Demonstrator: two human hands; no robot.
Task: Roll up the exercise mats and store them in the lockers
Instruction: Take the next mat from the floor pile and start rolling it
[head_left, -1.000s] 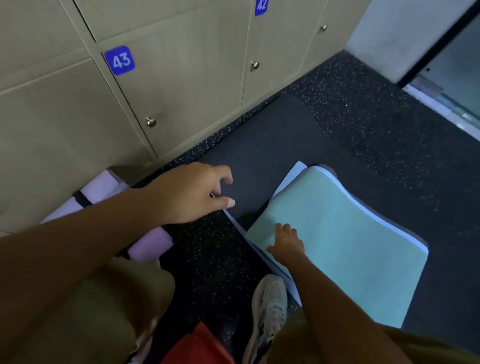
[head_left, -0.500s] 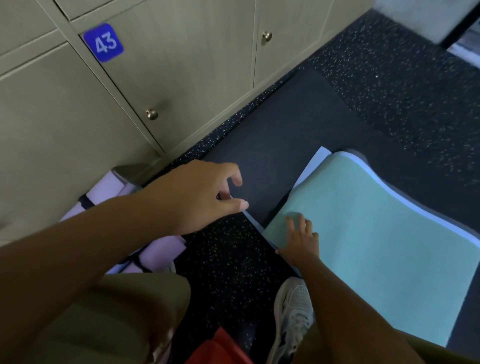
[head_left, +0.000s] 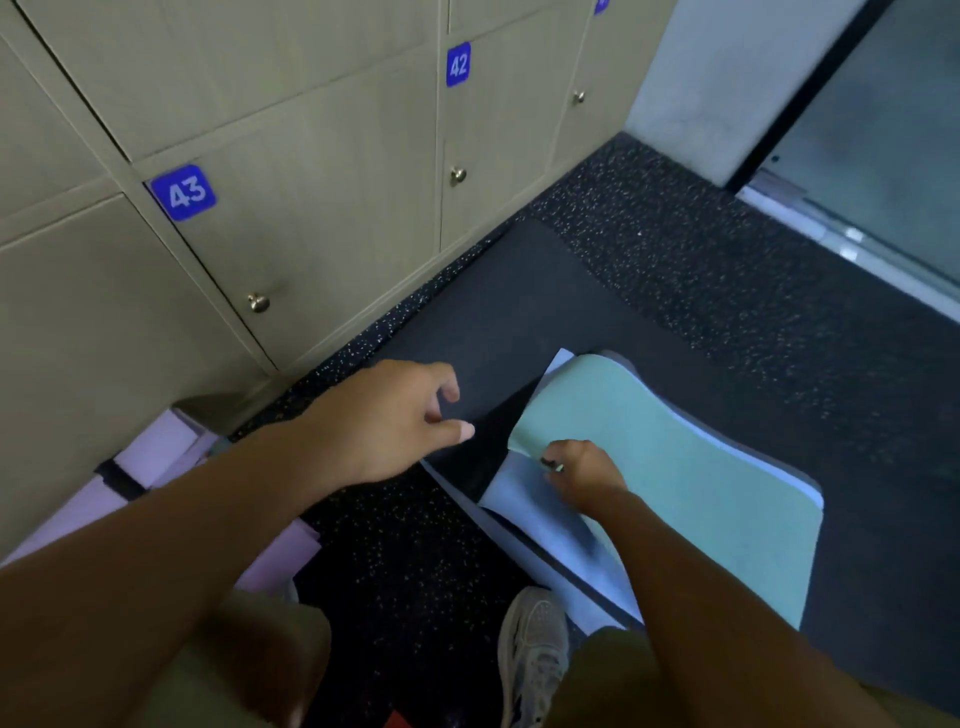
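Now, step: starting to roll the teal mat (head_left: 675, 467).
Right hand (head_left: 584, 467): grips the teal mat's near corner.
Left hand (head_left: 384, 415): loosely curled, empty, beside the teal mat.
Next: both hands on that edge.

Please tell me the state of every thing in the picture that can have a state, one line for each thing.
teal mat: unrolled, near corner lifted
light blue mat: flat under the teal mat
dark mat: flat on the floor
lilac mats: rolled, strapped, beside the lockers
locker 43: door closed
locker 42: door closed
right hand: grips the teal mat's corner
left hand: loosely curled, holds nothing
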